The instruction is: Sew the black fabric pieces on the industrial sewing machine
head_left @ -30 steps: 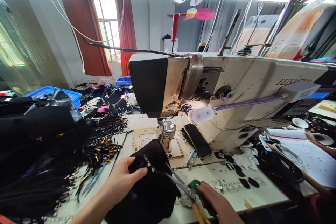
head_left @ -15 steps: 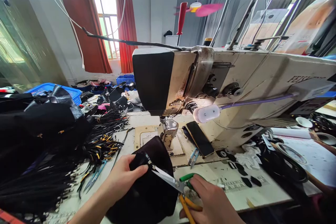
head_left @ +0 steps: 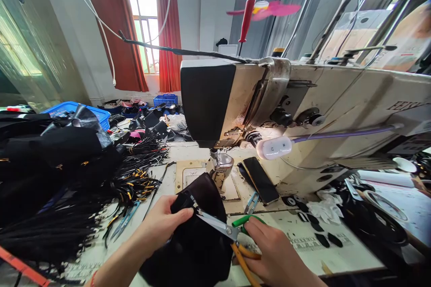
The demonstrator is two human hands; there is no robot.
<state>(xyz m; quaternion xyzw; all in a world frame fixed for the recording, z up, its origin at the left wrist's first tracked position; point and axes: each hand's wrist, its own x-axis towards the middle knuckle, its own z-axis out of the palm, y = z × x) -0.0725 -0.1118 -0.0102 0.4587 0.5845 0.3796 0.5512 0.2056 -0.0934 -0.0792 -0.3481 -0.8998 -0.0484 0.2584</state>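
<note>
In the head view, the left hand [head_left: 161, 224] is clenched on a black fabric piece [head_left: 195, 242]: its fingers [head_left: 183, 217] curl over the upper edge and pinch it beside a small white-printed label, so the cloth stands bunched up off the tabletop [head_left: 336, 255]. The fabric sits in front of the presser foot [head_left: 220, 168] of the sewing machine [head_left: 303, 121], its top edge just below the needle plate [head_left: 188, 175].

The right hand [head_left: 272, 255] grips a pair of scissors [head_left: 229, 233] with one green and one yellow handle loop; its fingers [head_left: 256, 228] pass through and close around the loops. The blades are slightly parted, and their tips meet the fabric edge right at the left thumb.

To the left, a heap of black zipper strips with yellow pulls [head_left: 128, 184] spreads over the tabletop, and blue thread snips [head_left: 124, 222] lie at its edge, near the left forearm. Dark bags [head_left: 50, 152] pile up behind, with a blue plastic basket [head_left: 84, 112] beyond them. Under the machine arm lie a dark phone [head_left: 261, 179] and a second pair of small blue snips [head_left: 251, 204], close above the scissors' green loop. A white lamp head [head_left: 274, 148] on a purple gooseneck hangs over the phone. Small black patches [head_left: 316, 233] and crumpled white paper [head_left: 325, 208] lie to the right. The machine head blocks the tabletop behind it.
</note>
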